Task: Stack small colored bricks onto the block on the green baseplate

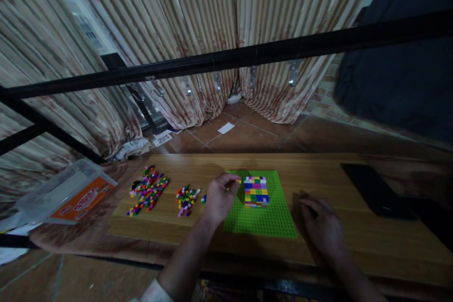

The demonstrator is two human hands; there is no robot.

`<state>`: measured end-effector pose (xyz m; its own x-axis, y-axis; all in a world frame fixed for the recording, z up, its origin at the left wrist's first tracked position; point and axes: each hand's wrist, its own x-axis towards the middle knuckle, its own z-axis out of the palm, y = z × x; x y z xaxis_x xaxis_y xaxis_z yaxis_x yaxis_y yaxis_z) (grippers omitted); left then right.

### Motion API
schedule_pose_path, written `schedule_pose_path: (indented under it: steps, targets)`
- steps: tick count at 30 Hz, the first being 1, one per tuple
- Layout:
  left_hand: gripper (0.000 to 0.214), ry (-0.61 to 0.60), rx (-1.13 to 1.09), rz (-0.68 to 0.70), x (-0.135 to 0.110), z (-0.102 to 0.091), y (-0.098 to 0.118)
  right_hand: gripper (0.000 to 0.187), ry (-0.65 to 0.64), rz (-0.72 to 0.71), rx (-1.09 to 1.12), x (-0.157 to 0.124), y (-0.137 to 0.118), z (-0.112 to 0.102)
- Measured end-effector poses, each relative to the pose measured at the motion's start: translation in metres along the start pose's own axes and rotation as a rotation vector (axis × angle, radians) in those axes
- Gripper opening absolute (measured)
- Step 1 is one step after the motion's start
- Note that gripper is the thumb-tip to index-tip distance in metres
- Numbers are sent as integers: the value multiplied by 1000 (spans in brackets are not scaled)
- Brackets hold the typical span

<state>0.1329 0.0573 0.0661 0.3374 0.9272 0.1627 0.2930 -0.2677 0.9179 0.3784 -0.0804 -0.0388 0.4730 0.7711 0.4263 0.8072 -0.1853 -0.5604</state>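
My left hand (222,198) is over the left part of a green studded baseplate (260,224), its thumb and forefinger pinched on a small yellow toy brick (239,181). Just right of those fingertips, a block built of many-coloured toy bricks (256,192) stands on the baseplate. A few loose bricks (204,198) lie beside my left hand, partly hidden by it. My right hand (323,226) rests on the wooden board right of the baseplate, its fingers loosely curled together, with no object showing in them.
Two piles of loose bricks, a large one (150,191) and a smaller one (186,199), lie left on the wooden board (208,163). A clear plastic tub (74,191) with an orange label is at far left. A dark flat device (377,191) lies right. A black metal rail (226,60) crosses behind.
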Motion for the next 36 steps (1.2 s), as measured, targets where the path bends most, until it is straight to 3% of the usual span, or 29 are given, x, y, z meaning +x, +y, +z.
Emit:
schedule_pose_path:
  steps: [6, 11, 18, 31, 36]
  targets:
    - [9, 14, -184, -94, 5, 6, 3, 33, -6, 10, 11, 0, -2, -1]
    - [7, 95, -320, -173, 4, 12, 0, 32, -11, 24, 13, 0, -3, -2]
    - [17, 136, -538, -278, 3, 12, -3, 31, 3, -2, 9, 1, -2, -1]
    - [14, 157, -404, -285, 3, 12, -13, 31, 16, -2, 26, 1, -3, -2]
    - [26, 127, -541, -302, -1, 11, -10, 31, 7, 10, 18, 1, -3, -1]
